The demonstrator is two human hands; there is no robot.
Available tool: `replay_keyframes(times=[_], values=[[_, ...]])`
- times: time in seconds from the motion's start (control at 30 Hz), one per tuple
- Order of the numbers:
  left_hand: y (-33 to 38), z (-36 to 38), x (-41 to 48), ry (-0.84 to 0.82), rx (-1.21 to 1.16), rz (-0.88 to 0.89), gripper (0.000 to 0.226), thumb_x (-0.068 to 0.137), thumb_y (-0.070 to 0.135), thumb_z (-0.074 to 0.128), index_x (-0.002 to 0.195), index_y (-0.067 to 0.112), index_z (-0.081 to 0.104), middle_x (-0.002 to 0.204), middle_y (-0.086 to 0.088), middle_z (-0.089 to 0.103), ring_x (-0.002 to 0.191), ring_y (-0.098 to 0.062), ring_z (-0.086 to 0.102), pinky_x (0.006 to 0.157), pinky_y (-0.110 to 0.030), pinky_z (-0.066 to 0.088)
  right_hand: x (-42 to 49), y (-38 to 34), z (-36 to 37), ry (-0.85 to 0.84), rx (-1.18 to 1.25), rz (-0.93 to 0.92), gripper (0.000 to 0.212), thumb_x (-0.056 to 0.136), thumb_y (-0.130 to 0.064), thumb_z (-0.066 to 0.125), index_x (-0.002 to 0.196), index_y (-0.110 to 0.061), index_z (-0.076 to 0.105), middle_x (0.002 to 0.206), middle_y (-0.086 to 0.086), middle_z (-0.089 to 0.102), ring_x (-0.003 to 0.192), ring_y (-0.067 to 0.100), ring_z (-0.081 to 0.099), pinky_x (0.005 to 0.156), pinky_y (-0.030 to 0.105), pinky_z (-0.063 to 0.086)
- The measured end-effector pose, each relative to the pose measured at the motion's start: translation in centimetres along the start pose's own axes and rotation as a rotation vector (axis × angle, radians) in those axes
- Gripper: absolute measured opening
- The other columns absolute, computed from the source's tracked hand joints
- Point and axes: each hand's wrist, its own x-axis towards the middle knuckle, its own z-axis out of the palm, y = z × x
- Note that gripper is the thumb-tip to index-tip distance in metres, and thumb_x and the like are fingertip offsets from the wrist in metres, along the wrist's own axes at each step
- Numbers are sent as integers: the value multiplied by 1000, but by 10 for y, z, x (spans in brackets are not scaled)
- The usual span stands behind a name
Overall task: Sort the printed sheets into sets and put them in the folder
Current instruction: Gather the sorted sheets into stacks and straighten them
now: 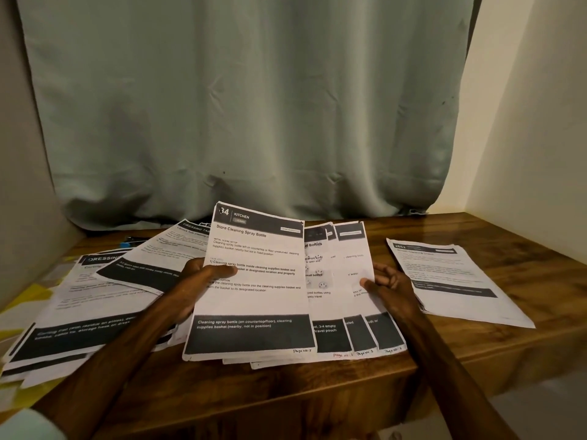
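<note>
— Wooden desk [476, 360], green curtain [254, 106] behind. Left pile [95, 296] lies sprawled; folder not made out. Step?
— Sorting. Left hand [203, 274] pinches top sheet [254, 300], marked "Page no: 5", thumb on its face, fingers behind
— And the rest?
— Fan [346, 281] of sheets behind it, bottom edges low at desk's near edge. Right hand [387, 284] holds fan's right edge, thumb on front, fingers loosely curled. Right pile [451, 281] just beyond
— Advice?
— Read the handwritten page numbers first; slide one sheet clear, keep fan pinched so nothing spills
</note>
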Motion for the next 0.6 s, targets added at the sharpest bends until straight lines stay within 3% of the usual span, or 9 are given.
replay_keyframes(times=[0.3,0.47,0.6], values=[[3,1,-4,-21,12,-26,41,87,7,73,127,7,64,115,-15,75,102,-37,73,95,-53,55,3,4,0,-1,11,-9,47,87,3,74,130,-7,58,83,-11,78,76,12,77,58,25,59],[7,3,-7,-1,14,-29,41,85,12,77,125,9,66,113,-13,76,100,-38,74,97,-56,54,-1,1,1,0,16,-16,45,87,3,74,129,-8,59,105,4,77,76,11,76,58,24,59],[10,8,-10,66,82,67,32,86,18,79,116,11,70,104,-8,78,92,-31,76,82,-44,60,0,3,1,3,-21,-13,49,85,-2,77,131,-7,61,110,8,76,82,16,77,62,27,61]])
